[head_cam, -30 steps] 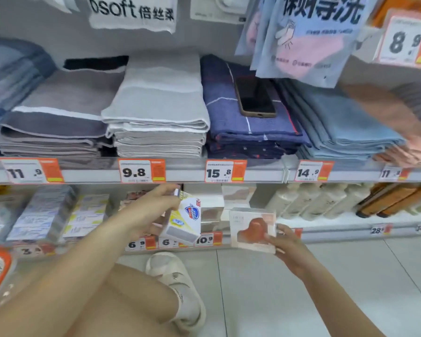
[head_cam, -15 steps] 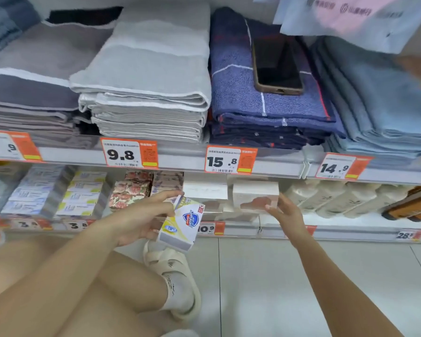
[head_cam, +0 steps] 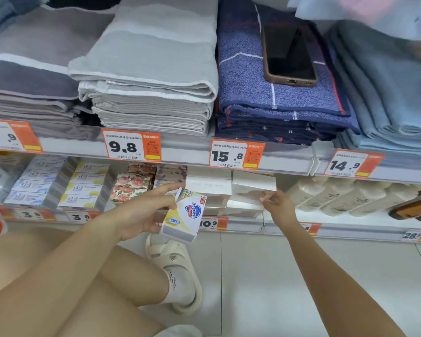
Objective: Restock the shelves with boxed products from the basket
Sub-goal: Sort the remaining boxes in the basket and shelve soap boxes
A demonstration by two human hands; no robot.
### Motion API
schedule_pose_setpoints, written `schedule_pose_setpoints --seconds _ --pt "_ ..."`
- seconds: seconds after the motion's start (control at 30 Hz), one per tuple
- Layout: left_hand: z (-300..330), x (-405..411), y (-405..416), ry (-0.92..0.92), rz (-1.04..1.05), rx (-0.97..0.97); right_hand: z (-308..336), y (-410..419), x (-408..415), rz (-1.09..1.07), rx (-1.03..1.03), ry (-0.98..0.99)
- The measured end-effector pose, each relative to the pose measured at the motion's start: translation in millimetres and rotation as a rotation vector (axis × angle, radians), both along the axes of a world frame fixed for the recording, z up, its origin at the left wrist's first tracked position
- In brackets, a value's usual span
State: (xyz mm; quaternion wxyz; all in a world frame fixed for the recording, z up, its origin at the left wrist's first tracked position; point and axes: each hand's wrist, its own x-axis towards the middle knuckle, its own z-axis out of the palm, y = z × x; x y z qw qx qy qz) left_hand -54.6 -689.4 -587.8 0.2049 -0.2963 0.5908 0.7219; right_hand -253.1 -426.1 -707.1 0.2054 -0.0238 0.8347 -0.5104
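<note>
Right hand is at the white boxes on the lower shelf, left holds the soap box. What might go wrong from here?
1. The right hand is at the front of the top white box, which sits on a stack; a crooked push may topple it.
2. The left hand holds the soap box out over the floor, so it may slip.
3. The phone lies on the blue towels above; a bump could slide it off.

Pale glossy tiled floor (head_cam: 301,276) w/ thin grout lines ran beneath grey metal shop shelving (head_cam: 185,152); orange-and-white paper price tags (head_cam: 131,147) lined shelf edges. Lighting bright, even.
</note>
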Motion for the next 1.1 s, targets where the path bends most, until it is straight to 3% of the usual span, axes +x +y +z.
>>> schedule_pose_setpoints --seconds 0.17,0.3,0.53,0.7,0.97,1.1 --pt "1 0 1 0.011 0.042 -0.028 2 -13 11 -0.100 0.206 0.040" --pt "10 2 1 0.072 0.128 0.000 22 -38 86 -0.457 -0.162 0.078" --pt "21 9 -2 0.157 0.254 0.040 94 -112 167 0.107 -0.516 -0.191" --pt "42 34 -13 0.237 0.332 -0.083 128 -148 184 0.187 -0.488 -0.159" --pt "95 122 -70 0.172 0.401 -0.563 133 -216 227 0.373 -0.434 -0.358" --pt "122 153 -116 0.220 0.451 -0.612 117 -260 230 0.441 -0.326 -0.409"
